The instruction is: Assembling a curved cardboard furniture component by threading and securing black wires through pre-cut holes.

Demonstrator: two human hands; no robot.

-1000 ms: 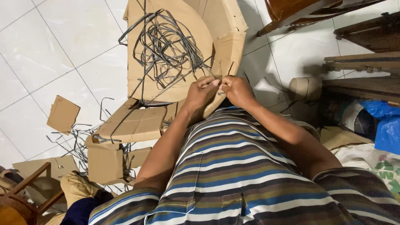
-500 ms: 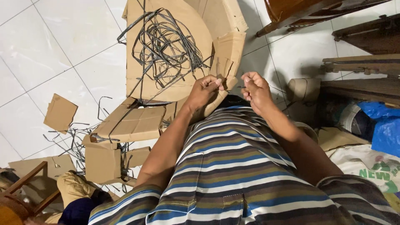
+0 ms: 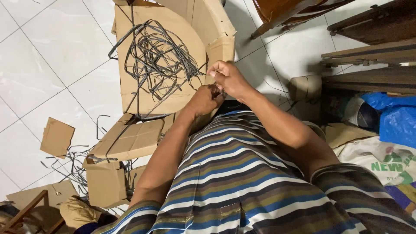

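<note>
The two hands meet just above the striped shirt [image 3: 242,182], close against each other; the left hand [image 3: 207,99] is curled shut with its knuckles up, the right hand [image 3: 227,78] sits a little higher with fingers pinched together, and between them they seem to grip a thin dark strand, though it is too fine to tell just how it is held; that strand appears to belong to the tangle of grey wire [image 3: 158,60], a loose nest of thin, bent, looping lengths lying on the curved cardboard sheet [image 3: 130,86] just beyond the hands, some ends trailing off the sheet's lower edge; the sheet is plain brown, rounded on its right side, and leans against another folded brown panel [image 3: 212,21] behind it; nearer the left elbow lies a flattened cardboard box [image 3: 130,141], creased into flaps, with a smaller brown carton [image 3: 104,184] below it and a loose square scrap [image 3: 56,136] apart on the white tiled floor [image 3: 52,52]; more short wire offcuts [image 3: 71,162] are scattered between these pieces; off to the right, well apart from the hands, a crumpled blue plastic bag [image 3: 396,119] rests beside a white sack [image 3: 381,160] printed with green lettering and a green emblem; dark wooden furniture [image 3: 372,47] stands above them.
</note>
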